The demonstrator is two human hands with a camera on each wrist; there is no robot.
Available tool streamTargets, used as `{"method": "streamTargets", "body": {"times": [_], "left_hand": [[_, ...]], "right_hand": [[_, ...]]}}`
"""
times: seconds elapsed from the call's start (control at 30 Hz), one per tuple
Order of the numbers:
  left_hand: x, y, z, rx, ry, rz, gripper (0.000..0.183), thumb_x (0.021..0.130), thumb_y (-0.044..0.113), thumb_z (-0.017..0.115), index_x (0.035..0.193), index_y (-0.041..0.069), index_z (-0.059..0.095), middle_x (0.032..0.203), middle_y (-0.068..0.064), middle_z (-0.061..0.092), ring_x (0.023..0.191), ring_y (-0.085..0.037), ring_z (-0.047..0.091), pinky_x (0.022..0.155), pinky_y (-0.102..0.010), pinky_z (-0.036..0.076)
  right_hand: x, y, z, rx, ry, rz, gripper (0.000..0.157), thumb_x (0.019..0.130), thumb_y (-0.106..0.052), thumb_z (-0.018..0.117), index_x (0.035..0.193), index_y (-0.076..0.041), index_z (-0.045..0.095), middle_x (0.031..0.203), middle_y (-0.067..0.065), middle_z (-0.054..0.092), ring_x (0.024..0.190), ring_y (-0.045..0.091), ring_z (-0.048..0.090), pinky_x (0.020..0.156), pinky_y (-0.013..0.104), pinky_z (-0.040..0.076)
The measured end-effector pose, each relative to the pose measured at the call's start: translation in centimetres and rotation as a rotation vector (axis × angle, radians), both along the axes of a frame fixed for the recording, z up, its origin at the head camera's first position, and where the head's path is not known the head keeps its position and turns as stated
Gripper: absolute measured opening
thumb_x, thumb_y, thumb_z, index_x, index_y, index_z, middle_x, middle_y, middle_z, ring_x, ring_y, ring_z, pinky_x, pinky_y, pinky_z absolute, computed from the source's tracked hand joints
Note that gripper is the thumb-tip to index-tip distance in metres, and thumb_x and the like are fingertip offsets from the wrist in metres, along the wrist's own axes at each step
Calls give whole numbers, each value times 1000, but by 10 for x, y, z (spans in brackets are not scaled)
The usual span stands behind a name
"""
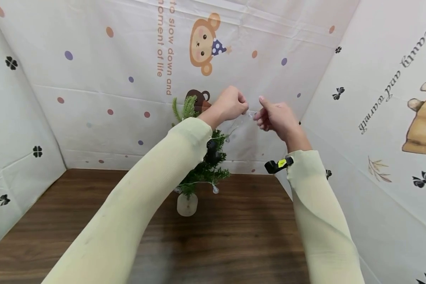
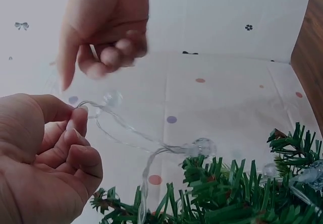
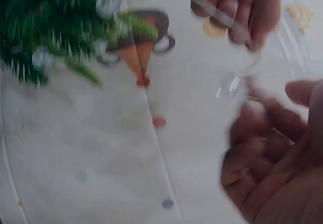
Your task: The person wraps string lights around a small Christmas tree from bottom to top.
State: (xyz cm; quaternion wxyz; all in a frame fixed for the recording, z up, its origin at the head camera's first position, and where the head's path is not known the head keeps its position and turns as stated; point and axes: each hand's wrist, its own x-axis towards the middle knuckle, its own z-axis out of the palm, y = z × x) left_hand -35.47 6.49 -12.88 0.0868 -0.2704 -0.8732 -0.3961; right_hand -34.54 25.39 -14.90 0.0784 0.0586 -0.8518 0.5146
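My left hand pinches a clear twisted wire of a string of lights between thumb and forefinger, up beside the small green Christmas tree. From that pinch the wire runs down to the tree, with a round clear bulb hanging just over the branches. Just right of it is my right hand, its thumb raised apart from loosely bent fingers. In the right wrist view, a blurred clear bulb hangs close to those fingertips; no grip on it shows.
The tree stands on a pale round base on a brown wooden table. Another bulb dangles from a low branch. Printed white cloth walls enclose the back and both sides.
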Motion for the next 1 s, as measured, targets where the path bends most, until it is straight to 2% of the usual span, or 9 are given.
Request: {"method": "streamTargets", "body": {"times": [0.13,0.23,0.33,0.43,0.53,0.63,0.73,0.87,1.0], "left_hand": [[2,-4,1,-39,-11,-9,30,90,12,50,69,8,70,57,1,58,48,-11,38,48,-23,32],[4,-4,2,-49,-21,-24,29,92,15,51,72,7,70,58,0,58,52,-13,41,50,-23,33],[7,-4,1,-45,-13,-48,31,93,16,52,67,5,66,55,0,53,53,-14,39,51,-23,32],[8,-4,2,-61,11,-54,31,92,15,52,66,7,67,61,0,59,55,-14,41,51,-23,32],[7,-9,5,-117,40,-38,30,92,18,52,70,9,70,68,1,65,53,-11,43,50,-21,34],[3,-18,11,-155,40,21,28,92,20,52,70,10,67,63,2,59,52,-10,43,51,-22,36],[0,-26,16,-175,16,67,19,91,23,54,87,11,70,77,2,62,69,-11,54,61,-24,45],[-4,-30,18,-180,-36,-5,35,92,28,58,123,11,62,118,-2,63,105,-14,59,86,-27,49],[-6,-29,16,-90,-132,-87,31,94,28,56,120,13,65,118,-1,64,100,-14,58,80,-26,49]], "right_hand": [[4,-17,4,-159,-237,112,81,83,-72,42,108,2,63,95,12,70,81,25,67,85,41,52],[1,-28,8,-239,-300,136,76,86,-69,43,112,-1,62,103,13,67,87,26,65,92,43,48],[-5,-35,12,-294,-281,103,59,87,-60,53,107,-6,64,94,7,66,80,23,59,80,36,50],[-10,-38,14,-341,-217,40,40,85,-46,65,98,-8,68,86,3,64,75,20,55,71,31,45],[-11,-38,18,-375,-166,6,27,88,-34,66,91,-7,69,83,3,62,72,19,52,68,31,42],[-10,-38,23,-399,-148,29,26,92,-31,61,92,-6,68,85,5,58,71,19,50,69,31,43],[-9,-39,28,-401,-138,64,29,92,-33,59,100,-6,66,90,7,55,73,20,50,72,32,45],[-8,-42,33,-375,-117,102,32,93,-35,58,108,-8,66,90,8,52,74,22,51,74,32,47],[-5,-44,34,-328,-87,133,33,93,-34,57,111,-7,66,90,8,55,74,21,53,70,30,48]]}}
